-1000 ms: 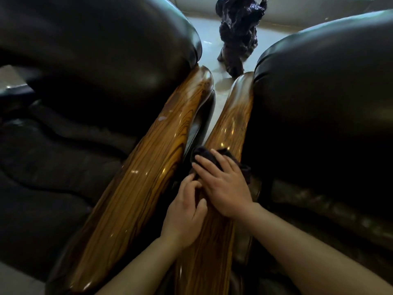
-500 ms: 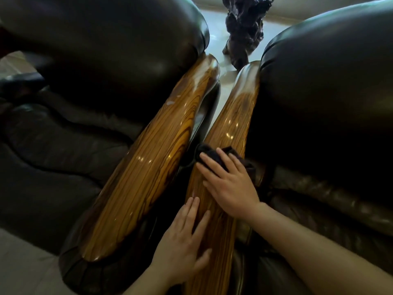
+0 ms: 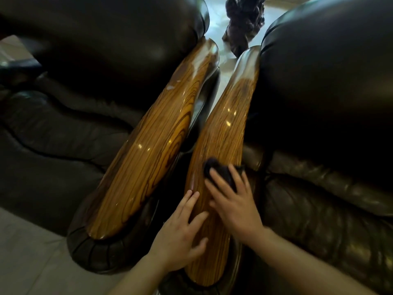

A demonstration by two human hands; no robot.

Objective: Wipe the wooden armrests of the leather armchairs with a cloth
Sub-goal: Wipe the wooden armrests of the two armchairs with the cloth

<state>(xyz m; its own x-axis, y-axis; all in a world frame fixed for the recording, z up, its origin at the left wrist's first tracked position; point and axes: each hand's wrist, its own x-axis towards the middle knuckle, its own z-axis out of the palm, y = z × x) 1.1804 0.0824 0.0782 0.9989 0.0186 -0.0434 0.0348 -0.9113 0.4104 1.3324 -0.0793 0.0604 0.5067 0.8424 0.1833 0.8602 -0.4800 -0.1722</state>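
Note:
Two glossy striped wooden armrests run side by side between two dark leather armchairs. My right hand (image 3: pixel 232 201) presses a small dark cloth (image 3: pixel 219 170) flat on the right armrest (image 3: pixel 227 120), fingers spread over it. My left hand (image 3: pixel 182 233) lies flat on the same armrest nearer to me, fingers apart, holding nothing. The left armrest (image 3: pixel 148 154) is untouched and shows a pale smudge near its far end.
The left armchair's leather seat (image 3: pixel 63 135) and the right armchair's leather seat (image 3: pixel 319 199) flank the armrests. A dark carved wooden figure (image 3: pixel 242 20) stands on the pale floor beyond them. Light floor tiles (image 3: pixel 27 252) show at the bottom left.
My right hand has slid the cloth toward me along the right armrest. My left hand has let go of the cloth's edge and moved back to lie flat lower on the armrest.

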